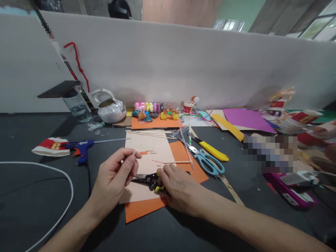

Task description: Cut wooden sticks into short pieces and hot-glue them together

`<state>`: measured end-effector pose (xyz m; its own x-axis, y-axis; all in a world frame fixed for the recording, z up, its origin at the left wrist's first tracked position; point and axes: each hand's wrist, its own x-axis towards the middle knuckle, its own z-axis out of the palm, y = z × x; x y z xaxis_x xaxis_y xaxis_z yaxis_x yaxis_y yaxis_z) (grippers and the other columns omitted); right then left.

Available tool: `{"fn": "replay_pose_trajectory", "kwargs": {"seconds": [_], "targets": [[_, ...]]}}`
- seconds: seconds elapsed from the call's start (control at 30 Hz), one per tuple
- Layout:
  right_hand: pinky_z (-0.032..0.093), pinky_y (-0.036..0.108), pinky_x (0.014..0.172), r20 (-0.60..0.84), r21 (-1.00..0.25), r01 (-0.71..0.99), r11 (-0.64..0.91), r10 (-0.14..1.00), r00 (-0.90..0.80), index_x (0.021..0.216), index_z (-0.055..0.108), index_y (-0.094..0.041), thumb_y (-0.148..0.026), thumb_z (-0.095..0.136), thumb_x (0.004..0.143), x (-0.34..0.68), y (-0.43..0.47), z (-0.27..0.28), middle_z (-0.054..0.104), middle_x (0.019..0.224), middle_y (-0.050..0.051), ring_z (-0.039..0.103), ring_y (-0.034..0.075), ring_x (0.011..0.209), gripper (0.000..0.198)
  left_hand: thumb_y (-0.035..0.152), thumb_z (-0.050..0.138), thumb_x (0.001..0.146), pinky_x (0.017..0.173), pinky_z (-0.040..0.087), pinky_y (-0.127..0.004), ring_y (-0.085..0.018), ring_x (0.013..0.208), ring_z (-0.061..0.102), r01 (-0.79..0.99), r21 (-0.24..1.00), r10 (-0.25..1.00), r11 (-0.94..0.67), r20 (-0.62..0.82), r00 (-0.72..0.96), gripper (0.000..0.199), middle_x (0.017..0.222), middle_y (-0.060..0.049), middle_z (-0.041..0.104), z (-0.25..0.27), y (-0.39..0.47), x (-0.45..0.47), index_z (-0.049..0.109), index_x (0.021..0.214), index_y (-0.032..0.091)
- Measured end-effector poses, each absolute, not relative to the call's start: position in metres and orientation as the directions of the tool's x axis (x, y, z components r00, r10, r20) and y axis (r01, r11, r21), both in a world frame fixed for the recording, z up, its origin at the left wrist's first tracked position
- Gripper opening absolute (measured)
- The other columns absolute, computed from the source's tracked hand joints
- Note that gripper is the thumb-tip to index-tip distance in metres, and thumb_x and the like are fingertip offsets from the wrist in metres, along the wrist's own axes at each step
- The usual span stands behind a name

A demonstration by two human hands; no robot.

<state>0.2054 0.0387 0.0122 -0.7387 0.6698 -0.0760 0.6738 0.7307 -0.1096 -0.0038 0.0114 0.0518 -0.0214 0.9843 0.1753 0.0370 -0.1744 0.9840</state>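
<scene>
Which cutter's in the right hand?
The black snips with yellow handle parts: the right hand grips them. The blue-handled scissors and yellow-handled knife lie farther to the right, with neither hand on them.

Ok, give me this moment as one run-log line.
left hand: pinching thin stick | right hand: holding black-and-yellow snips | beneath: pale sheet over orange paper | nearby: blue-handled scissors

My left hand [117, 173] pinched, thumb [128, 165] to curled forefinger [122, 153], and there, my right hand [181, 185] gripped palm-down near it, both bare forearms [233, 213] slanting inward!
</scene>
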Motion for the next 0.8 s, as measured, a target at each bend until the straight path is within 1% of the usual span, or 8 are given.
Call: {"fn": "replay_pose_trajectory", "kwargs": {"seconds": [0.1,0.2,0.27,0.33,0.4,0.5,0.63,0.8], "targets": [[0.050,0.047,0.086,-0.020,-0.204,0.678,0.706,0.689,-0.724,0.123,0.051,-0.010,-0.016,0.064,0.073,0.216,0.038,0.012,0.061,0.110,0.018,0.058,0.032,0.101,0.052,0.039,0.055,0.097,0.043,0.030,-0.014,-0.004,0.047,0.038,0.008,0.983,0.982,-0.183,0.183,-0.041,0.021,0.060,0.006,0.050,0.047,0.008,-0.001,0.063,0.094,0.020],[0.053,0.043,0.089,0.044,-0.342,0.696,0.632,0.750,-0.660,0.139,0.034,-0.015,-0.018,0.060,0.079,0.230,0.041,0.017,0.059,0.121,0.017,0.061,0.028,0.110,0.065,0.037,0.053,0.097,0.043,0.030,-0.015,-0.004,0.047,0.038,-0.022,0.976,0.975,-0.216,0.214,-0.068,0.021,0.060,0.006,0.050,0.041,0.008,-0.001,0.064,0.093,0.020],[0.053,0.042,0.096,0.051,-0.560,0.677,0.477,0.836,-0.547,0.142,0.028,-0.019,-0.023,0.058,0.084,0.236,0.044,0.021,0.057,0.130,0.016,0.061,0.026,0.117,0.065,0.036,0.053,0.098,0.043,0.030,-0.015,-0.004,0.047,0.038,-0.023,0.972,0.970,-0.234,0.232,-0.075,0.020,0.061,0.006,0.050,0.035,0.009,-0.001,0.064,0.093,0.020],[0.051,0.042,0.100,0.017,-0.760,0.564,0.323,0.877,-0.480,0.142,0.030,-0.021,-0.026,0.057,0.086,0.236,0.045,0.024,0.056,0.134,0.015,0.060,0.025,0.121,0.062,0.034,0.053,0.098,0.044,0.031,-0.015,-0.004,0.047,0.039,-0.016,0.970,0.968,-0.243,0.241,-0.064,0.017,0.063,0.006,0.052,0.029,0.010,-0.003,0.064,0.094,0.021],[0.054,0.038,0.097,-0.002,-0.851,0.456,0.259,0.868,-0.497,0.139,0.036,-0.022,-0.023,0.054,0.086,0.231,0.044,0.026,0.059,0.130,0.013,0.063,0.024,0.116,0.056,0.031,0.053,0.099,0.044,0.032,-0.015,-0.004,0.047,0.039,0.002,0.969,0.968,-0.248,0.248,-0.044,0.014,0.068,0.005,0.057,0.024,0.010,-0.004,0.063,0.097,0.022],[0.056,0.032,0.090,0.035,-0.850,0.423,0.312,0.837,-0.546,0.137,0.039,-0.025,-0.016,0.053,0.082,0.219,0.039,0.027,0.061,0.125,0.009,0.065,0.022,0.110,0.057,0.026,0.052,0.099,0.044,0.033,-0.015,-0.004,0.048,0.042,0.087,0.960,0.962,-0.266,0.271,-0.043,0.011,0.076,0.004,0.065,0.018,0.009,-0.007,0.063,0.098,0.024],[0.053,0.034,0.096,0.115,-0.749,0.475,0.463,0.796,-0.594,0.137,0.037,-0.026,-0.010,0.055,0.074,0.210,0.035,0.026,0.060,0.126,0.009,0.059,0.024,0.120,0.067,0.018,0.053,0.097,0.052,0.041,-0.014,-0.005,0.060,0.057,0.266,0.908,0.935,-0.324,0.349,-0.055,0.014,0.082,0.003,0.071,0.014,0.008,-0.012,0.065,0.097,0.025],[0.052,0.034,0.097,0.122,-0.690,0.481,0.541,0.742,-0.659,0.133,0.038,-0.023,-0.008,0.054,0.069,0.212,0.035,0.021,0.061,0.123,0.010,0.062,0.023,0.114,0.067,0.012,0.055,0.093,0.059,0.049,-0.017,-0.009,0.065,0.065,0.406,0.816,0.889,-0.413,0.458,-0.017,0.017,0.083,0.000,0.075,0.009,0.010,-0.017,0.067,0.099,0.022]]}}
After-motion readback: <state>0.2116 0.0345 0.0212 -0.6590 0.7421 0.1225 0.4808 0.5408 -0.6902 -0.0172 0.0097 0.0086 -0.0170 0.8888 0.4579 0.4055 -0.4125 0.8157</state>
